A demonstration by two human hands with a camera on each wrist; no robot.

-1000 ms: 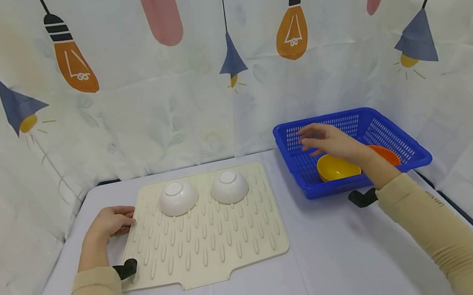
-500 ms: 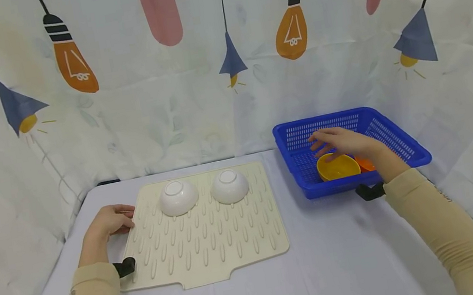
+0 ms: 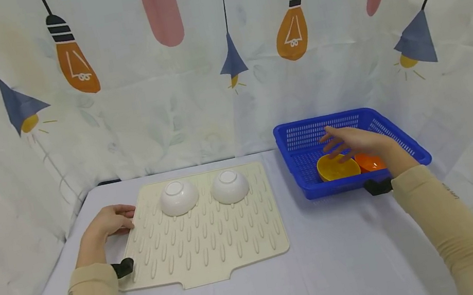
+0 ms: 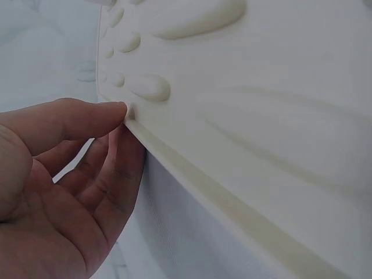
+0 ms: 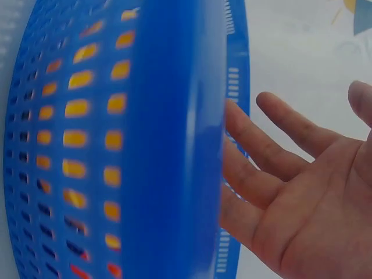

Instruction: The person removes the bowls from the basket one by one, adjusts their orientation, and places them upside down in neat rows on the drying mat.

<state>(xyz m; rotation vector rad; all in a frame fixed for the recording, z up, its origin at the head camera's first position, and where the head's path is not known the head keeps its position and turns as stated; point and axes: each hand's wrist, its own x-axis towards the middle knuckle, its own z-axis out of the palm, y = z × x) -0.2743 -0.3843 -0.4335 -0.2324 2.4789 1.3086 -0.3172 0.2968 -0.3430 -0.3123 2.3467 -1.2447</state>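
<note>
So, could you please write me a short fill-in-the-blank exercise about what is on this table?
1. Two white bowls lie upside down on the ____ drying mat.
2. The yellow bowl and the orange bowl sit inside the ____ basket.
3. The right hand hovers with fingers spread above the ____ bowl.
4. The left hand touches the mat's ____ edge.

Missing words: cream; blue; yellow; left

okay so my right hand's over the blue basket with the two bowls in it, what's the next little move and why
Probably lower the right hand and close the fingers on the rim of the yellow bowl. The hand hovers open above it, holding nothing, and that bowl sits nearest the fingers in the blue basket, beside the orange bowl. The left hand rests at the edge of the cream mat.
</note>
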